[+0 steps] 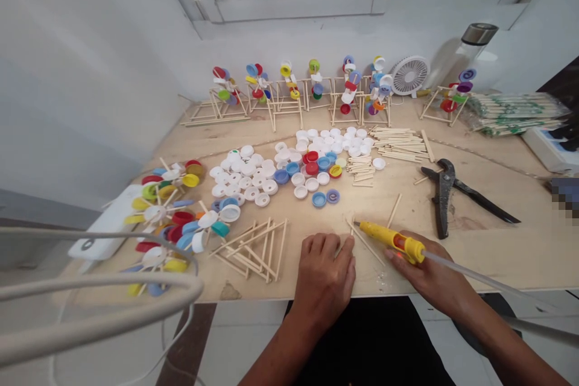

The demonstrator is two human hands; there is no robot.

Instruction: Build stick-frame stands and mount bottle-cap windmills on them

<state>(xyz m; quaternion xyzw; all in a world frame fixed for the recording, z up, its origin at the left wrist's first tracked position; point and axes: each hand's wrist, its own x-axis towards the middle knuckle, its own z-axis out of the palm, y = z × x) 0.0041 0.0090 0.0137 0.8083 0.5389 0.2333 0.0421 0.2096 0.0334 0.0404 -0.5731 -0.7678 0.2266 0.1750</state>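
My right hand [429, 271] is wrapped round a yellow hot glue gun [391, 240], a long clear glue stick [470, 274] running out of its back. Its nozzle points left, at the upper end of a wooden stick [368, 244] lying slanted on the table. My left hand [324, 271] rests on the table with its fingers bent down; the index fingertip presses a second stick [352, 227] whose top meets the slanted one near the nozzle. A loose stick [394, 211] lies just beyond the gun. Left of my left hand are several glued stick triangles [257, 250].
White bottle caps [244, 172] and coloured caps [312, 167] cover the table's middle. Cut sticks [400, 145] and a black cutter [446, 193] lie right. Cap wheels [156, 214] sit left, near a looping cable [181, 280]. Finished stick stands [287, 105], a fan [410, 75] and a bottle [470, 51] line the back.
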